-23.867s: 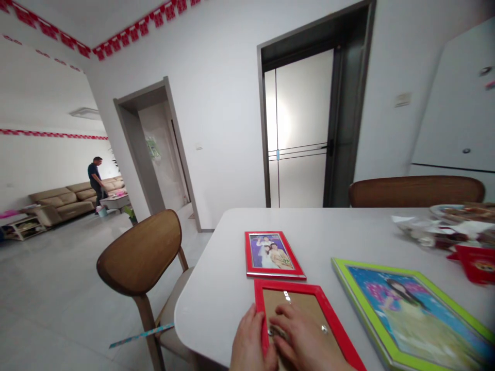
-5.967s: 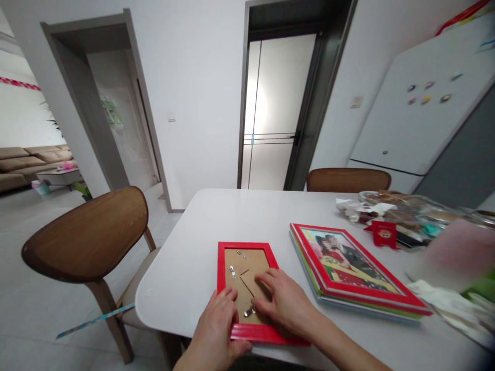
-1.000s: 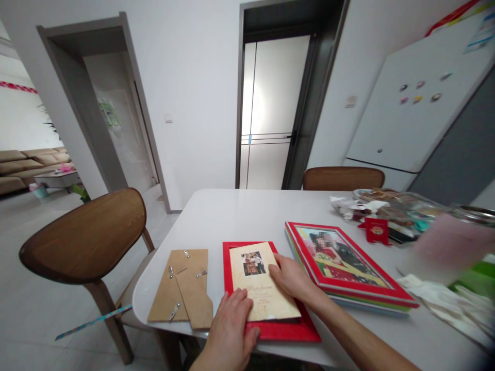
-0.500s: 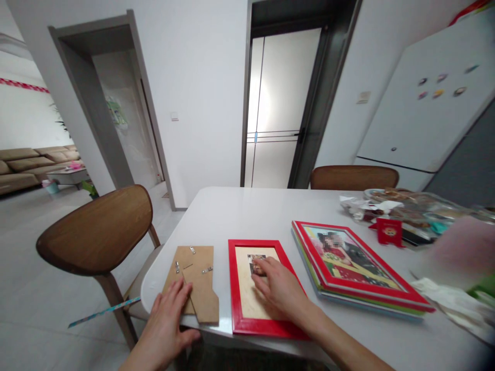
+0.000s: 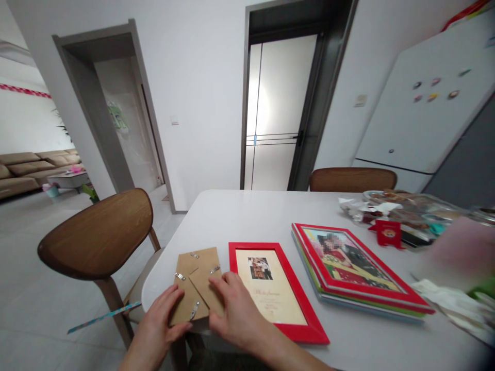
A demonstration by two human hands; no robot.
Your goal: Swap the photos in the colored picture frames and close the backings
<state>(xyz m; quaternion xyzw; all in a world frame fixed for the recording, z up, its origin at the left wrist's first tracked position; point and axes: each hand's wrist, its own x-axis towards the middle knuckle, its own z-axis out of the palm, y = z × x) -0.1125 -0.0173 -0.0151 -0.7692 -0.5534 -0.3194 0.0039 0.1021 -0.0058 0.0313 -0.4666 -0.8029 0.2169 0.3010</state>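
Note:
A brown backing board (image 5: 197, 275) with metal clips and a stand flap lies at the table's near left edge. My left hand (image 5: 160, 319) holds its left side and lower corner between thumb and fingers. On the board's right side, my right hand (image 5: 235, 314) grips the edge, thumb near the bottom. Just right of it lies a red frame (image 5: 301, 314) around a cream sheet (image 5: 266, 304) with a small photo and print; my right hand partly covers the frame's left side. Farther right is a stack of frames (image 5: 363, 257), a red one with a couple's picture on top.
The white table (image 5: 247, 211) also bears a red card box (image 5: 389, 233), plastic-covered items (image 5: 417, 203) and crumpled white tissue (image 5: 448, 304) at the right. Wooden chairs stand at the left (image 5: 100, 232) and far side (image 5: 351, 179).
My right hand has moved left from the cream sheet onto the backing board, uncovering the small photo. The board has turned slightly, and my left hand now grips its side.

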